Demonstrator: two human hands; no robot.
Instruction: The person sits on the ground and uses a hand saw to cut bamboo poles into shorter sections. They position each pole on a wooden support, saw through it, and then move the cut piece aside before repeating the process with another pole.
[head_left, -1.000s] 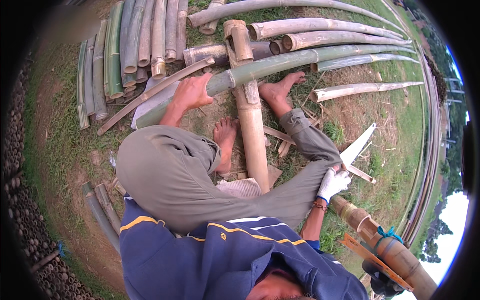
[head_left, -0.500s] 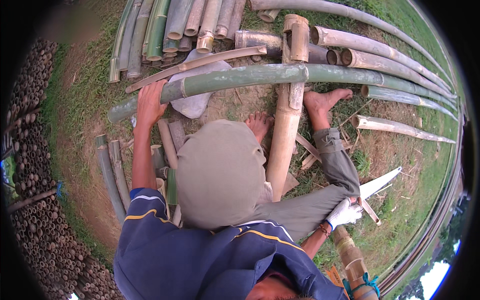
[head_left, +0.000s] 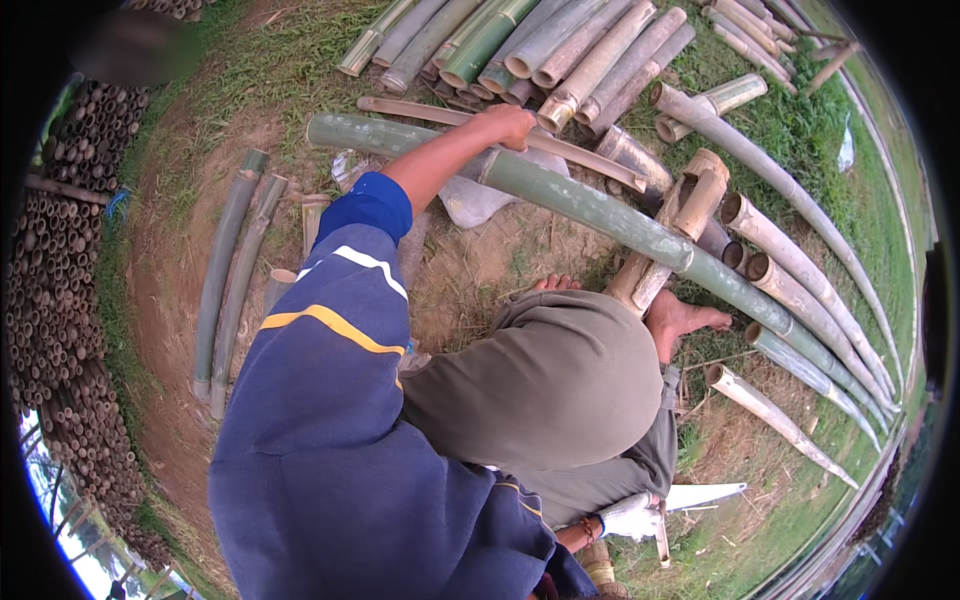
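A long green bamboo pole point(head_left: 580, 205) lies across a notched bamboo post point(head_left: 690, 205). My left hand point(head_left: 508, 128) reaches over the pole's left part, fingers curled down its far side; the fingertips are hidden. By my bent leg, my right hand point(head_left: 630, 517), in a white glove, is closed around the handle of a hand saw. The pale saw blade point(head_left: 705, 495) points right, well away from the pole. A split bamboo strip point(head_left: 590, 158) and a flat grey stone point(head_left: 480, 203) lie beside and beneath the pole near my left hand.
Cut bamboo lengths point(head_left: 500, 45) are piled at the far side. Several long poles point(head_left: 810, 240) stretch to the right. Two thin pieces point(head_left: 235, 270) lie on the left ground. A big bamboo stack point(head_left: 60, 300) stands at the left rim. My bare foot point(head_left: 685, 322) is beside the post.
The view has swung, so the pole now slants down to the right. My left hand has shifted along the pole, farther from its left end. The saw stays in my right hand.
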